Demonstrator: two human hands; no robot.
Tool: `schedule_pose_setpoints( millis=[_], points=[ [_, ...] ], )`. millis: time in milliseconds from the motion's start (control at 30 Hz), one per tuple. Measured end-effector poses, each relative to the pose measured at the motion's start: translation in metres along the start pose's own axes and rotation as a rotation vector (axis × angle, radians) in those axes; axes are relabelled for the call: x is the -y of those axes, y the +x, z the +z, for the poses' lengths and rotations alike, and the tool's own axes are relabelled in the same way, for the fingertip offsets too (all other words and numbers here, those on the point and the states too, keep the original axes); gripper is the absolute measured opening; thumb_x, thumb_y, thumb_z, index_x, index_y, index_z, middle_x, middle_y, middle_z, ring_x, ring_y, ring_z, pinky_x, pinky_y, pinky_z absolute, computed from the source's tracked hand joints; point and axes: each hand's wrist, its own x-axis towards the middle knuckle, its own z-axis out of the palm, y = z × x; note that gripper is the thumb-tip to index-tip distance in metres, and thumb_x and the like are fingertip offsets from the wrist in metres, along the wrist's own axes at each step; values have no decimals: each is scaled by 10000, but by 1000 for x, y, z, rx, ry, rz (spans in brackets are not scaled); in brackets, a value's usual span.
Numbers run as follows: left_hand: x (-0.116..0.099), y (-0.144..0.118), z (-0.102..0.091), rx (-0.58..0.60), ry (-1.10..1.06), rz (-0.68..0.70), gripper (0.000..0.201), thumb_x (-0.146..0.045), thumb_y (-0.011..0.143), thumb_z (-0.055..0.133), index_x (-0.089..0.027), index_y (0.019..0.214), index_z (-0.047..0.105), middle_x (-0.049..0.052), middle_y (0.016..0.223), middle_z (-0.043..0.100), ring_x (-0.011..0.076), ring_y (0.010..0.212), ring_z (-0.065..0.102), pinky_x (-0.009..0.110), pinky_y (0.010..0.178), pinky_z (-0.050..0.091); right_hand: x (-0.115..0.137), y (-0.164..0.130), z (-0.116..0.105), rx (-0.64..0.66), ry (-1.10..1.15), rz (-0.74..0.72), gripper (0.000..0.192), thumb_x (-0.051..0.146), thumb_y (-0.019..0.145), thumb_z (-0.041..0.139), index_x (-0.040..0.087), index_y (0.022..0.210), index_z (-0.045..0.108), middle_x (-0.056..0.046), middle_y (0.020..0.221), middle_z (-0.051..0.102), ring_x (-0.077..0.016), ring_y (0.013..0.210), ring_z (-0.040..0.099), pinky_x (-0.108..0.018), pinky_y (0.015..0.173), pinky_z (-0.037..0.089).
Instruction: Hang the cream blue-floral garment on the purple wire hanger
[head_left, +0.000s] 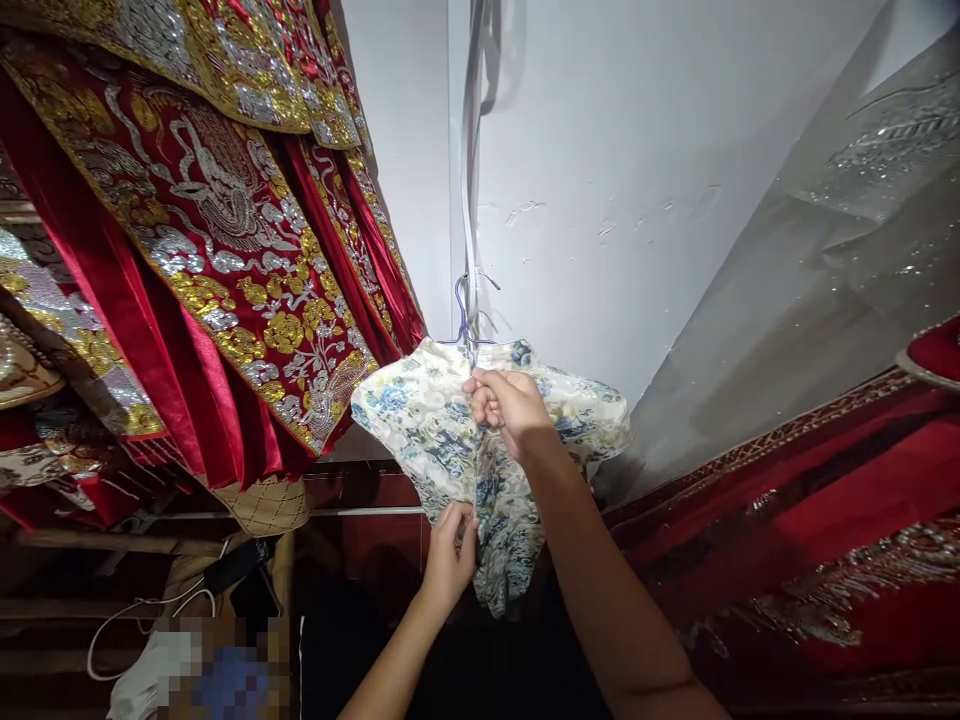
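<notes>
Honestly, looking up from below, I've got the right hand [506,405] pinched shut on the neckline of the cream floral brocade dress with blue flowers [450,430], right under the thin purple wire hanger [463,315] it hangs from against the white wall [600,200]. The left hand [450,555] sits lower, fingers [463,525] closed on a fold of the same fabric at its left edge. Heavy red velvet robes with gold and silver embroidery [225,240] crowd in just beside it on the left, more red cloth [825,520] on the right. My take: keep the top grip firm near the hook and pull the lower fold gently, so nothing slides off or snags the sequins next door.
</notes>
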Motion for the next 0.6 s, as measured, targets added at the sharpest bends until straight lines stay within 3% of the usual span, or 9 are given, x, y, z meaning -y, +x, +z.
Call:
schedule_pose_setpoints(
  millis=[133,233,300,367,467,533,600],
  points=[
    [13,-10,4,98,67,33,222,-303,985,445,-183,839,560,60,828,567,198,828,542,295,764,434,2,-4,-3,-78,78,-40,270,395,813,617,160,681,611,27,410,504,-78,368,351,-222,385,204],
    [2,2,-3,101,63,24,240,-308,996,439,-181,834,561,58,831,571,195,826,550,302,764,445,-6,-12,-8,4,59,-71,286,407,869,585,162,727,624,24,445,523,-85,406,373,-221,412,248],
    [-25,27,-15,36,22,67,223,-308,1009,420,-186,915,581,63,882,584,196,865,564,313,796,456,-8,-17,-8,62,34,-90,297,404,908,545,165,750,627,22,468,539,-88,429,378,-218,438,280],
    [-66,62,-32,-112,-17,168,212,-296,1013,425,-209,1156,556,70,995,596,189,933,572,329,871,455,-6,-23,-8,66,-2,-104,301,380,925,518,167,738,620,22,469,541,-91,438,381,-217,454,297],
    [-134,111,-59,-221,33,388,397,-277,1015,428,-236,1409,417,82,1102,594,189,1025,576,347,941,448,6,-34,-5,44,-104,-137,300,340,931,495,169,719,620,22,465,545,-96,440,390,-222,470,320],
    [-167,130,-70,-157,164,454,328,-264,1010,443,-229,1328,516,85,1124,587,188,1058,566,337,955,437,14,-41,-4,37,-180,-186,291,338,933,495,172,738,634,25,480,553,-102,451,421,-227,493,347],
    [-183,137,-74,-96,281,473,213,-253,1002,461,-205,1134,620,78,1059,594,186,1020,569,317,913,444,16,-41,-4,5,-222,-251,282,353,932,502,179,757,639,29,502,555,-112,481,471,-232,522,375]
  ],
)
